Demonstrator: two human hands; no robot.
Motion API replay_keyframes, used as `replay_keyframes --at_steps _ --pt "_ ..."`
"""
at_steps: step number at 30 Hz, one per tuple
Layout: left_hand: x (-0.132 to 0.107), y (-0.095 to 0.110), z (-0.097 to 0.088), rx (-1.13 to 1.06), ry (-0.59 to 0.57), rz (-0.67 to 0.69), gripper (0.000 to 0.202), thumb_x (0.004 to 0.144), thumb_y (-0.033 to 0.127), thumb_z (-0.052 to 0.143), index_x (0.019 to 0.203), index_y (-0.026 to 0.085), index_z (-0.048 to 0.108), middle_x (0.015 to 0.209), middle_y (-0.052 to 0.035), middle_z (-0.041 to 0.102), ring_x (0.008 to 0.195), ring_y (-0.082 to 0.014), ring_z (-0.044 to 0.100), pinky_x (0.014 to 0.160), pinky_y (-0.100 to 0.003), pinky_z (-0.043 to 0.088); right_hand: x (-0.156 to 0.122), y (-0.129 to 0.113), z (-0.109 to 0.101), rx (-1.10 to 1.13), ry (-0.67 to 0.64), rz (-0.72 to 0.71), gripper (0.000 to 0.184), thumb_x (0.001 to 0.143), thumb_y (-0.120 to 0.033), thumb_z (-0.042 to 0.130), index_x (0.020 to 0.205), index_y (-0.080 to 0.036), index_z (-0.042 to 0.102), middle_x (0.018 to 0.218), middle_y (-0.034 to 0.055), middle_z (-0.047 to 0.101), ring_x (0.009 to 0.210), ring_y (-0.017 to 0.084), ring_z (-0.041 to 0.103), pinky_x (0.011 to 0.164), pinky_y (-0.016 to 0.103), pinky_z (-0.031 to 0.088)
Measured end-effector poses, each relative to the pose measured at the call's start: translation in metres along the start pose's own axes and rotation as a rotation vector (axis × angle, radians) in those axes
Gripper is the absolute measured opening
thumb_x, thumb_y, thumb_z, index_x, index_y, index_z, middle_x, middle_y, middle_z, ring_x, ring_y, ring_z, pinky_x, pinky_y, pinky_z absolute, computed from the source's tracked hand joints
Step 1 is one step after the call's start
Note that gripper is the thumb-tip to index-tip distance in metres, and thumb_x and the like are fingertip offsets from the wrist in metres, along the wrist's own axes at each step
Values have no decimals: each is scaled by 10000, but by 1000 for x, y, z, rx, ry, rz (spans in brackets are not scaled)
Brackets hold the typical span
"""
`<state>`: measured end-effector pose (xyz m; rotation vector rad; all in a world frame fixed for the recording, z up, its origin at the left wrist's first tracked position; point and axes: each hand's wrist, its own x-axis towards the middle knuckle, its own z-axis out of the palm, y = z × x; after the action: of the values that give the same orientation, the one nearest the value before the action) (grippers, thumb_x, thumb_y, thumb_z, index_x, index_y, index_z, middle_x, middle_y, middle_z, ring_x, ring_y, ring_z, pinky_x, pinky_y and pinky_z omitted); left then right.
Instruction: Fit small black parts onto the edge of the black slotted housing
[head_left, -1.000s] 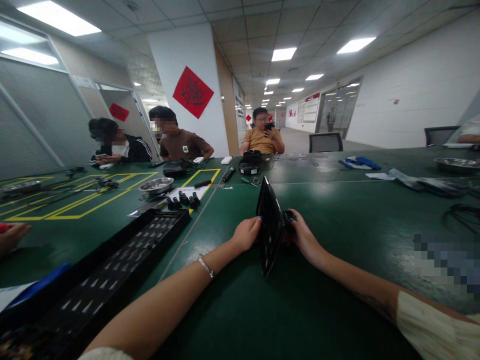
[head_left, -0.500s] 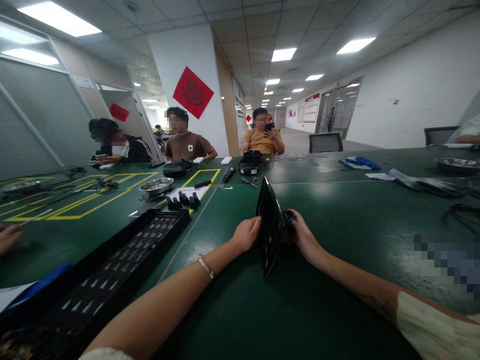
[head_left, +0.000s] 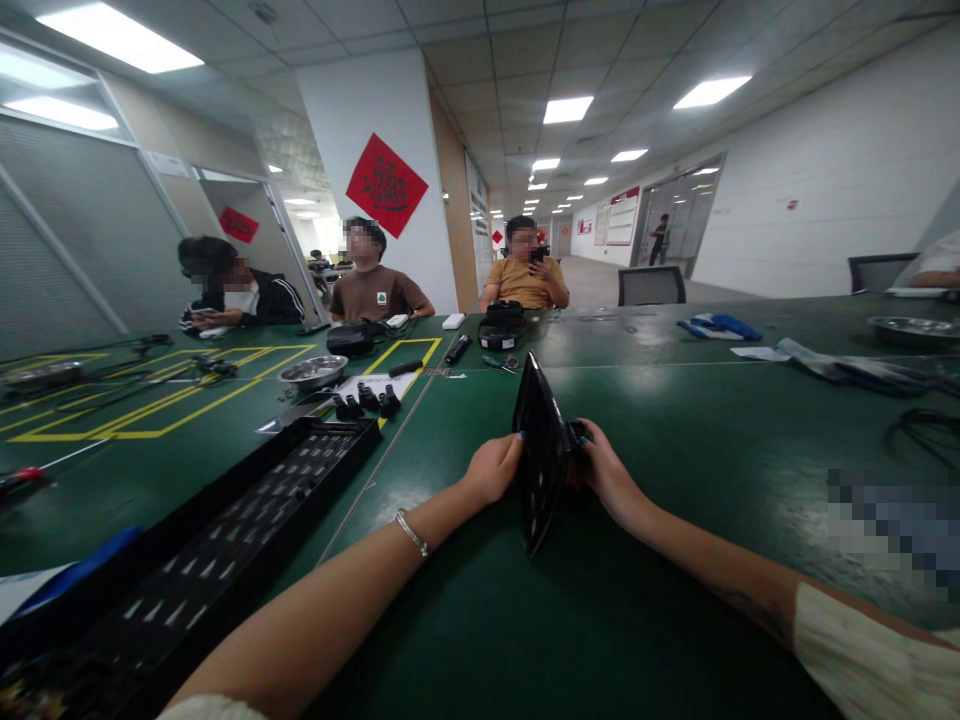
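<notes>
A thin, glossy black flat panel (head_left: 541, 455) stands on edge over the green table, seen almost from its side. My left hand (head_left: 495, 468) grips its left face and rim, thumb toward the top. Behind the panel, on its right, is a small black part (head_left: 577, 436). My right hand (head_left: 607, 468) is closed around this part; its fingers are partly hidden. Whether that part is fixed to the panel I cannot tell. Left of my arms lies a long black tray (head_left: 255, 510) with rows of small pale pointed pieces.
Several black cylindrical pieces (head_left: 367, 400) stand beyond the tray, near a metal bowl (head_left: 313, 372). Scissors (head_left: 499, 362) and a black case (head_left: 501, 325) lie ahead. A red-handled screwdriver (head_left: 30, 474) is at the left edge. Grey cloth (head_left: 832, 362) lies right. People sit across the table.
My hands and the panel hold still. At the left edge, a bare hand has left view and a red-handled screwdriver shows there. A seated person's head has lifted, and someone appears at the far doorway.
</notes>
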<state>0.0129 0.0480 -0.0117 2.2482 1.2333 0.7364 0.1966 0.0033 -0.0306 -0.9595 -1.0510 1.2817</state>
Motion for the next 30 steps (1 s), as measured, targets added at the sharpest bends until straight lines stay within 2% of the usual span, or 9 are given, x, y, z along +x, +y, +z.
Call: replay_keyframes --at_steps 8,17,26,30 --pt "0 -2 -1 25 -7 60 466 897 412 191 760 159 558 675 -32 573 662 -172 538 608 -246 409 1 3 -1 -5 -6 -14 487 816 -408 452 1252 -252 302 717 -16 586 530 145 556 469 254 391" --pt "1 -4 2 17 12 -20 563 906 458 133 707 151 562 586 -28 543 624 -175 537 572 -246 394 2 2 1 30 22 -3 458 798 -363 462 1224 -258 330 770 -6 597 565 149 574 461 247 410" --pt "1 -6 0 21 -6 77 441 890 389 208 766 153 559 668 -30 576 675 -176 543 616 -250 412 0 -1 2 15 17 -2 474 800 -377 452 1238 -256 316 796 5 609 594 159 585 481 252 413" --pt "1 -6 1 13 17 39 500 902 403 162 740 152 562 659 -37 573 680 -181 547 616 -256 414 1 -1 1 4 15 0 478 799 -380 451 1241 -253 316 814 14 611 605 163 588 480 253 410"
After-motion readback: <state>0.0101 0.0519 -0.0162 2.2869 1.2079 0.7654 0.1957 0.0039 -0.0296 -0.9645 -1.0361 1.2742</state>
